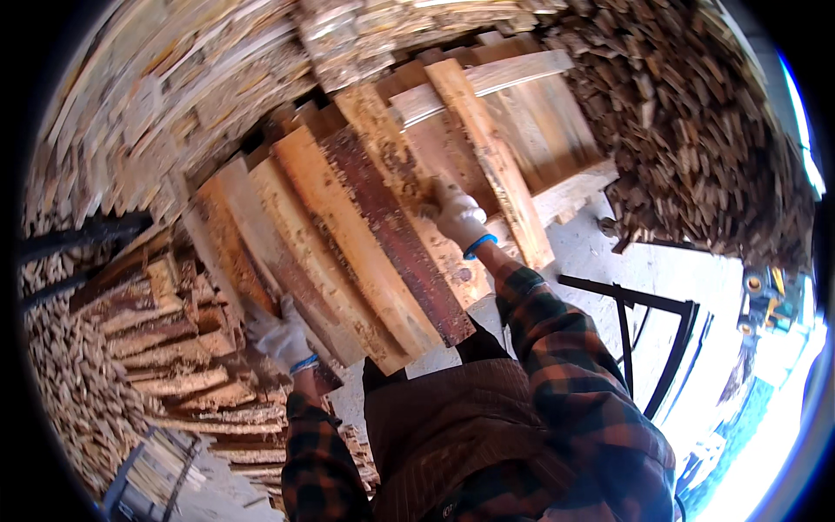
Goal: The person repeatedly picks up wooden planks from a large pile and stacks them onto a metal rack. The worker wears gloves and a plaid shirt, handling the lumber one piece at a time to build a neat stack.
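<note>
Several rough planks [365, 252] rest as an armful against the person's chest, not yet set down. Gloved left hand [280, 335] clamps one lower edge; gloved right hand [458, 217] presses on top, above a stack of offcuts [165, 348].

Both gloved hands raised, left hand [280, 335] low, right hand [458, 219] higher, fingers seemingly curled.

A high stack of split wood [156, 96] fills the far left, and a darker heap of small offcuts [696, 130] rises on the far right. Rough bark slabs [174, 348] lie piled low on the left. A black metal frame [652, 348] stands on the pale concrete floor [678, 270] to the right, with a yellow machine [765, 291] beyond it.
</note>
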`<state>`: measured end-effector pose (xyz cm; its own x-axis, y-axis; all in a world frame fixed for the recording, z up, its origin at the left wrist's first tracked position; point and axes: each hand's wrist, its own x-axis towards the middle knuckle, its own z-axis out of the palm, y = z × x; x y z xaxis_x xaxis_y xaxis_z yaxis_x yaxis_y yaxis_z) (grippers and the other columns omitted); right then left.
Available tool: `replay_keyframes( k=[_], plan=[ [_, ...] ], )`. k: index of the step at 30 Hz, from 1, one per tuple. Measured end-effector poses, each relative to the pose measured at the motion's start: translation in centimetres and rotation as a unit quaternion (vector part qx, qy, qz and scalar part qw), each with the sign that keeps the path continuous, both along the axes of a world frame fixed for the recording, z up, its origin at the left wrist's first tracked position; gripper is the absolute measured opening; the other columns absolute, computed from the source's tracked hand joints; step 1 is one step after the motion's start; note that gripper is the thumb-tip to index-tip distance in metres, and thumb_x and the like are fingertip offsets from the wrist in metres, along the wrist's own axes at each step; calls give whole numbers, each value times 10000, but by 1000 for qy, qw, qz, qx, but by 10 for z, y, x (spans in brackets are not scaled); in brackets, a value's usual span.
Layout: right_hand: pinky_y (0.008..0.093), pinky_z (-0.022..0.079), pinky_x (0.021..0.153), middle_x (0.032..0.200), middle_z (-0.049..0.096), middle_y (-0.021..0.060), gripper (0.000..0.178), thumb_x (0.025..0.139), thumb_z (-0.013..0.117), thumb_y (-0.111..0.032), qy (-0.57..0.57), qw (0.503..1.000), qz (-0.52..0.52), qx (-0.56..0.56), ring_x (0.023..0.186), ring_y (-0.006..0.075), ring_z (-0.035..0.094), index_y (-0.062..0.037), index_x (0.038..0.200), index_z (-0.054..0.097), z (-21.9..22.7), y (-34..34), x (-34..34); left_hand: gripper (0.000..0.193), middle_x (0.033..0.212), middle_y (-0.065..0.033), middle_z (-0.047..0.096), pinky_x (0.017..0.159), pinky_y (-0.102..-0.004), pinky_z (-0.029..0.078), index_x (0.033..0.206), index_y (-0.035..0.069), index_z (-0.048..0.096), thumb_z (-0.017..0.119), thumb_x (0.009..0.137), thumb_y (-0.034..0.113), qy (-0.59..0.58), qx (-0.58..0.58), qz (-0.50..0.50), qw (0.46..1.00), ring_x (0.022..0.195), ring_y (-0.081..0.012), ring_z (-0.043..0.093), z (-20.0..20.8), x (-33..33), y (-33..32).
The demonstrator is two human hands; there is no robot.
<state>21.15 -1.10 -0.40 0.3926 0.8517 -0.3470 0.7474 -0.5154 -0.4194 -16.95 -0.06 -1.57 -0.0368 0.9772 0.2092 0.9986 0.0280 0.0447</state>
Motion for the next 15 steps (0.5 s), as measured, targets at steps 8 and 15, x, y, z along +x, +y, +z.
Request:
replay_keyframes(
  k=[8, 15],
  plan=[
    [484, 474, 891, 1271, 500, 277, 1063, 665, 808, -441, -216, 974, 29, -59, 1139, 424, 536, -115, 1488, 217, 21, -38, 130, 893, 1403, -305, 406, 977, -389, 486, 1453, -17, 290, 773, 747, 237, -474, -146, 95, 863, 1215, -364, 513, 49, 26, 10],
    [451, 466, 920, 1227, 566, 307, 1136, 640, 804, -445, 92, 994, -26, -46, 1131, 421, 568, -76, 1512, 176, 29, -26, 155, 1094, 1165, -305, 562, 870, -457, 542, 1365, -104, 356, 684, 666, 670, -572, -72, 12, 817, 1052, -371, 601, 55, 269, -31]
  ],
)
